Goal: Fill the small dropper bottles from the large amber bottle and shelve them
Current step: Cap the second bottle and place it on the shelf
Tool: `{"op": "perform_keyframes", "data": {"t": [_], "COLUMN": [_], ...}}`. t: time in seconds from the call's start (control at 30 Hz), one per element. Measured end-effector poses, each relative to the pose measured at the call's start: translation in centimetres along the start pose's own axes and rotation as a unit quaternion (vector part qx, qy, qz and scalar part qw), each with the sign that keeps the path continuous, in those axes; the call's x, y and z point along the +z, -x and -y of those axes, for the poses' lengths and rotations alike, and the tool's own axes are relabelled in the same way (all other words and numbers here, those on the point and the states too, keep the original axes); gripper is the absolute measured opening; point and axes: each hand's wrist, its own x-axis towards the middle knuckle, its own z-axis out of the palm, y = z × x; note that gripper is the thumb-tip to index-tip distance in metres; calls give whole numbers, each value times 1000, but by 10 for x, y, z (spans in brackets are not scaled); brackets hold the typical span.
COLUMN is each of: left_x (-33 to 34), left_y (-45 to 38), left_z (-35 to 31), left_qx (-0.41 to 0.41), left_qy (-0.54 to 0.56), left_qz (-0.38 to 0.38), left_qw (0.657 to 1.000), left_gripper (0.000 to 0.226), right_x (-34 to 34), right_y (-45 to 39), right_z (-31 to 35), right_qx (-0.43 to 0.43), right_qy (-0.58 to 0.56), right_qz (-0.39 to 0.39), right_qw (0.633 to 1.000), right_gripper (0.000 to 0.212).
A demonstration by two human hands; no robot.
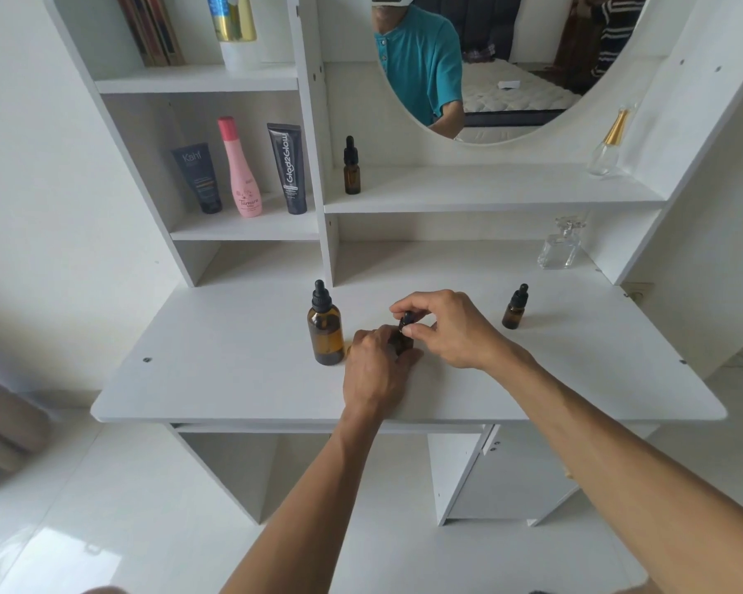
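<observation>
Left hand (376, 362) wraps the small dropper bottle (404, 342) on the dresser top (232, 379); right hand (442, 325) pinches its black dropper cap (405, 320). Glass, light, likely slick: hold the body low, twist at the cap. Large amber bottle (326, 332) stands just left, easy to knock. Second small bottle (514, 308) well right; a third dropper bottle (351, 169) is on the shelf (490, 195). Clear perfume bottle (560, 246) behind.

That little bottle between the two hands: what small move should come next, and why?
Probably twist the dropper cap with the right hand, whose fingers pinch it, while the left hand grips the small bottle on the tabletop. Whether it is coming off or going on, I cannot tell.
</observation>
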Motion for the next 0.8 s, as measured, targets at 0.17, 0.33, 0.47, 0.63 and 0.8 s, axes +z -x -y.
{"op": "perform_keyframes", "data": {"t": [0.17,0.33,0.47,0.63,0.8], "left_x": [0,-1,-2,-1,-1], "left_y": [0,1,1,1,0], "left_z": [-1,-2,-3,-2,-2], "left_qx": [-7,-12,-12,-4,-1], "left_qy": [-2,-1,-4,-10,-12], "left_qz": [1,3,1,1,-2], "left_qw": [1000,1000,1000,1000,1000], "left_gripper": [22,24,22,22,22], "right_x": [1,-1,-1,1,3], "right_y": [1,2,2,2,2], "right_z": [3,5,6,4,7], "right_qx": [19,28,39,52,49], "right_qy": [-3,-10,-4,-13,-16], "right_qz": [-24,-19,-28,-33,-28], "right_qw": [1000,999,999,998,998], "right_gripper": [30,28,33,37,38]}}
